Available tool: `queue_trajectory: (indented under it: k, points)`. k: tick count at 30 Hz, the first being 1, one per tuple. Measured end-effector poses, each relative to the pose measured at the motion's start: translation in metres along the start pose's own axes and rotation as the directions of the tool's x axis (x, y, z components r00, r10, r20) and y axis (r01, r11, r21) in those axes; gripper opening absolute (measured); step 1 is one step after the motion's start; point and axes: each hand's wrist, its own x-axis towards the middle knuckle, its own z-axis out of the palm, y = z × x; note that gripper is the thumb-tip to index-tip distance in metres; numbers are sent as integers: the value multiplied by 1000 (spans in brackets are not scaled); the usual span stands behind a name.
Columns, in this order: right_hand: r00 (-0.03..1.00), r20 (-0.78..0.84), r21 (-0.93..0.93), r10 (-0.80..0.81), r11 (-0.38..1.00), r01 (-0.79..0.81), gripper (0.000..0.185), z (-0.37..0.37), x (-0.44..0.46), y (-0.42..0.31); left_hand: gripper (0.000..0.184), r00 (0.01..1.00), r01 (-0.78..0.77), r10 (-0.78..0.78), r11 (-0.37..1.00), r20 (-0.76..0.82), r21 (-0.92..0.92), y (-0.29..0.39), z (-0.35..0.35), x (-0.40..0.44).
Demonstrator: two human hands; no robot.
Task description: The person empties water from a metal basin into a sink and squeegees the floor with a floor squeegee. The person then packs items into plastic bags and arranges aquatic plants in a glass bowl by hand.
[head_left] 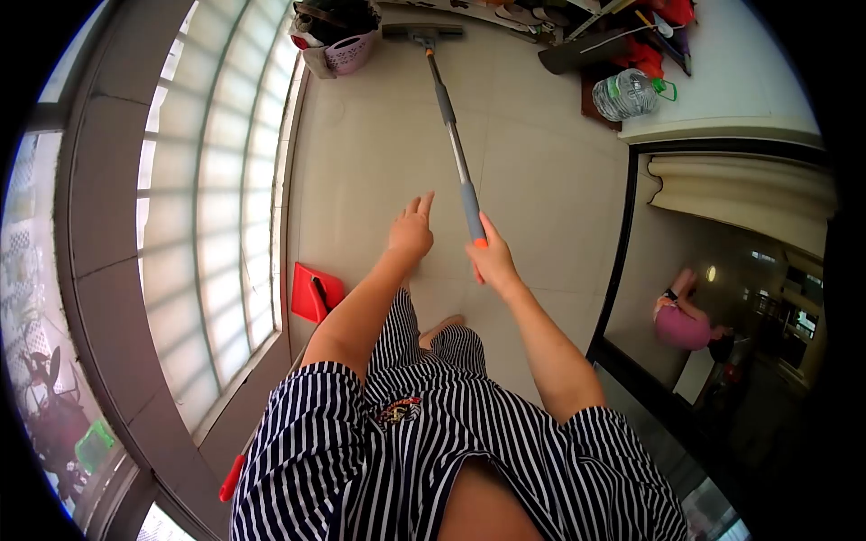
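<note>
My right hand (493, 255) is closed round the orange-tipped grey end of a long-handled floor tool (458, 149). The handle runs away from me to a wide, flat grey head (422, 32), which lies on the tiled floor at the top of the view. To the left of the handle, my left hand (412, 229) is raised in the air with its fingers partly spread and nothing in it. It does not touch the handle.
A red dustpan (316, 292) stands by the left wall below the frosted window. A pink basket (350, 54) of cloths is at the top left. A water bottle (624, 95) sits at the upper right. Through a doorway at the right, a person (683, 325) is seen.
</note>
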Motion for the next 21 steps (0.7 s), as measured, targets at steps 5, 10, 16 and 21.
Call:
queue_trajectory:
  k: [5,10,16,21]
  points:
    - [992,18,-223,125,968,-118,72,-60,-149,104,73,886,-463,383,758,261,459,52,50,-4]
    - [993,21,-276,-114,954,115,71,-125,-295,192,38,629,-742,423,577,652,341,80,140,-58]
    - [986,-34,-134,164,977,-167,70,-150,-342,223,17,339,-885,400,443,852,144,89,158,-103]
    - [966,-7,-53,260,964,-260,69,-130,-278,205,15,752,-645,408,619,518,449,61,130,-24]
